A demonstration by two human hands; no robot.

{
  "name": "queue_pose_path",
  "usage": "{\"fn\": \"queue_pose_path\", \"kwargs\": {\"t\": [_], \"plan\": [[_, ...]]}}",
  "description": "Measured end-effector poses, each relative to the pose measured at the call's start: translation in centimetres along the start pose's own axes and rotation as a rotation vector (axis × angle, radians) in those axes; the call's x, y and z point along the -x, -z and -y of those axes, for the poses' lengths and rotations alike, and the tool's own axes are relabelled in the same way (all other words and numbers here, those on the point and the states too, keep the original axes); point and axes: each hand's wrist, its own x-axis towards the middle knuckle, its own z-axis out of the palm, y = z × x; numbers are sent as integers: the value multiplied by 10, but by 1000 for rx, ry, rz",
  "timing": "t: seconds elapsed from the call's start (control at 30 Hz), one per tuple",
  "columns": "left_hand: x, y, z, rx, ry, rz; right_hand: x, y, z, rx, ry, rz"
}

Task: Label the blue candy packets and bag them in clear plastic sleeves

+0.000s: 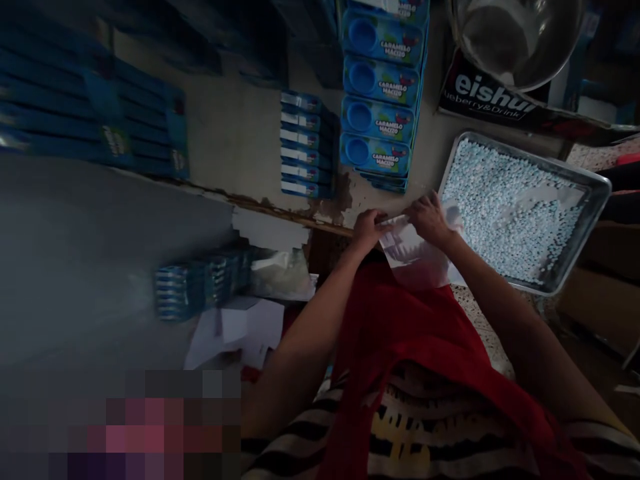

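My left hand (370, 228) and my right hand (427, 217) meet at the table's front edge, fingers closed on the upper edge of a white, see-through plastic bag (417, 260). The bag hangs in front of the red apron (415, 320); whether anything is inside I cannot tell. Right of my right hand lies a metal tray (580, 245) with many small pale blue and white candies (495, 200). Just beyond my hands stands a row of blue boxes (383, 120) marked "Caramelo Macizo". A shorter stack of blue boxes (306, 148) is to its left.
A metal bowl (523, 40) rests on a black printed carton (493, 97) at the back right. More blue boxes (145, 127) are stacked at the left. Below the table's edge are blue packs (200, 283), a clear bag (283, 273) and white paper (237, 327). Pixelation hides the lower left corner.
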Motion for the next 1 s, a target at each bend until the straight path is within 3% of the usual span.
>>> {"fn": "queue_pose_path", "kwargs": {"t": [0.07,0.17,0.27,0.37,0.5,0.77,1.0], "plan": [[10,4,-6,104,42,24,-2,12,-6,-56,-44,61],[25,-4,-27,468,126,107,13,45,-20,-160,-122,84],[33,-31,-58,722,138,111,36,78,-32,-118,-192,3],[30,-63,-86,750,35,67,50,91,-30,-3,-283,-174],[20,-84,-104,732,-35,62,49,73,-17,7,-272,-269],[13,-88,-116,730,81,-51,64,19,-13,-10,-218,-263],[15,-90,-124,762,138,7,84,20,-15,-18,-241,-293]]}}
